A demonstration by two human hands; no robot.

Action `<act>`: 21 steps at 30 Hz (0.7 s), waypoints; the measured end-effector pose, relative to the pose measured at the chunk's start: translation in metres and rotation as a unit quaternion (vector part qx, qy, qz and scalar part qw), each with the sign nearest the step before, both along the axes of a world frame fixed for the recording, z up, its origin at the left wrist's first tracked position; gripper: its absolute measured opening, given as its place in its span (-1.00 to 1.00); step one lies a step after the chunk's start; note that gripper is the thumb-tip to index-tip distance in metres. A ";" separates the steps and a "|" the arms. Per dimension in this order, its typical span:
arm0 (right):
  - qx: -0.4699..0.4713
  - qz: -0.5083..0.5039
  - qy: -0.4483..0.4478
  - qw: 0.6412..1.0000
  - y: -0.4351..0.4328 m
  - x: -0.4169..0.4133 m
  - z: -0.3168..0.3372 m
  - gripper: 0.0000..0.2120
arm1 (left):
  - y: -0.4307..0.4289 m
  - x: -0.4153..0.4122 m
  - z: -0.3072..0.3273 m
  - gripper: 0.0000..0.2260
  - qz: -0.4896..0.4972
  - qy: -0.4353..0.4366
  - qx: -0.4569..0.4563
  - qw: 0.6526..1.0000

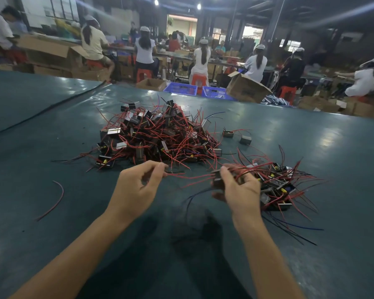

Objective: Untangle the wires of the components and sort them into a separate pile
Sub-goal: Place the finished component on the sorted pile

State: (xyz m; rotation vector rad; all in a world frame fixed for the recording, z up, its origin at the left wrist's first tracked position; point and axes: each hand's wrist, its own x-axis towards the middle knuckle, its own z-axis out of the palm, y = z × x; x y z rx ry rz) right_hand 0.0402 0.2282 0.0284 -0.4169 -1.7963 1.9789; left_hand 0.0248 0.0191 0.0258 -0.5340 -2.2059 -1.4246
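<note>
Above the table (311,147), left hand (136,187) pinches a red wire (189,177); right hand (241,192) (fingers curled) grips 1 component (217,180).

Right hand (239,192) covers most of held component (216,179); its shape and markings cannot be told. Left hand (136,186) fingers hide pinched end of red wire (192,176). Left forearm (73,251), right forearm (266,255) cut off at bottom edge. Components deep in tangled pile (156,134) buried under wires. Near-left part of sorted pile (276,184) hidden behind right hand. Table (52,212) cut by left, right, bottom edges. Background workers (201,59) blurred. Blue crates (180,88): contents too small to tell.
</note>
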 end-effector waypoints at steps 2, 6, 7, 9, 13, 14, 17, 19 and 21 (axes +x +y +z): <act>0.024 -0.051 0.007 0.998 0.029 -0.008 0.013 -0.92 | -0.002 -0.006 -0.014 -0.78 0.012 -0.032 -0.024 0.999; 0.195 -0.120 -0.021 0.973 0.081 -0.028 0.029 -0.89 | -0.005 -0.012 -0.031 -0.79 0.004 -0.064 -0.074 0.995; 0.228 -0.117 -0.039 0.966 0.093 -0.033 0.032 -0.91 | -0.006 -0.012 -0.034 -0.82 0.001 -0.064 -0.092 0.994; 0.273 -0.097 -0.087 0.953 0.116 -0.043 0.038 -0.92 | -0.006 -0.014 -0.037 -0.85 0.000 -0.069 -0.108 0.992; 0.377 -0.094 -0.180 0.904 0.137 -0.055 0.041 -0.68 | -0.007 -0.017 -0.039 -0.81 0.009 -0.080 -0.106 0.991; 0.401 -0.103 -0.202 0.888 0.138 -0.055 0.039 -0.60 | -0.007 -0.017 -0.039 -0.81 0.008 -0.080 -0.106 0.991; 0.409 -0.153 -0.256 0.862 0.141 -0.053 0.033 -0.57 | -0.007 -0.016 -0.039 -0.82 0.007 -0.079 -0.104 0.991; 0.385 -0.201 -0.281 0.856 0.142 -0.050 0.030 -0.46 | -0.007 -0.016 -0.039 -0.84 0.007 -0.081 -0.104 0.991; 0.362 -0.251 -0.277 0.854 0.142 -0.048 0.030 -0.23 | -0.006 -0.017 -0.039 -0.85 0.007 -0.081 -0.103 0.991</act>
